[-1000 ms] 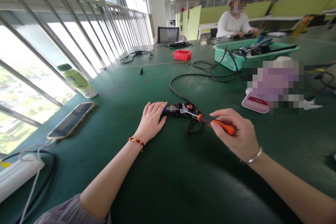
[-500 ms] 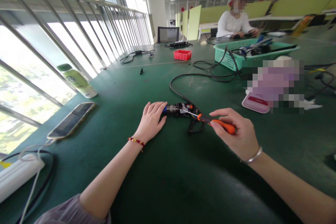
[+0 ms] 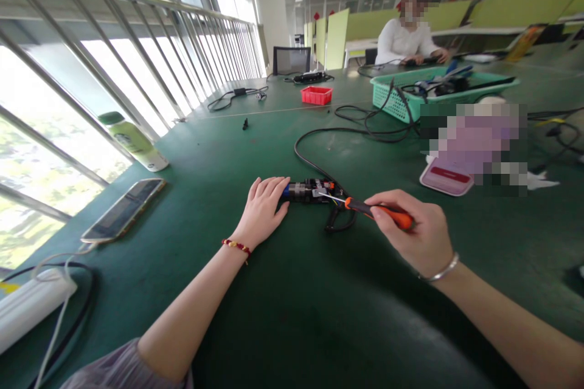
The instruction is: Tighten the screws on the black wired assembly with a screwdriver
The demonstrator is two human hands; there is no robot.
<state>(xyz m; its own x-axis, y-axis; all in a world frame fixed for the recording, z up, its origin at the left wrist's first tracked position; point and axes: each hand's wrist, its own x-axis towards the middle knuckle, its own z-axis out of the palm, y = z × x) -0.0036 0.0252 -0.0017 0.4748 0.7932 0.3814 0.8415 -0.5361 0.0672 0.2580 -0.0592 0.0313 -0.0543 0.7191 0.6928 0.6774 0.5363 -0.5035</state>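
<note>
On the table lies an opened black corded device (image 3: 301,191) with a blue end, its inner parts and a few thin wires exposed at the right. My left hand (image 3: 263,202) is wrapped over the blue end, pressing it to the table. Between the thumb and fingers of my right hand (image 3: 417,228) is a screwdriver (image 3: 360,206) with an orange and black handle. Its thin shaft points left and the tip reaches the exposed parts of the device; exact contact is too small to tell. A black cord (image 3: 314,161) curves away behind the device.
A green basket (image 3: 396,100) of tools and cords stands at the back right, a small red bin (image 3: 316,95) nearer the middle. At left are a bottle (image 3: 137,143), a phone (image 3: 123,209) and a white power strip (image 3: 34,304). Another person (image 3: 404,39) sits across the table.
My right hand has shifted slightly right along the screwdriver, with its fingers closer around the handle. My left hand and the device stay put.
</note>
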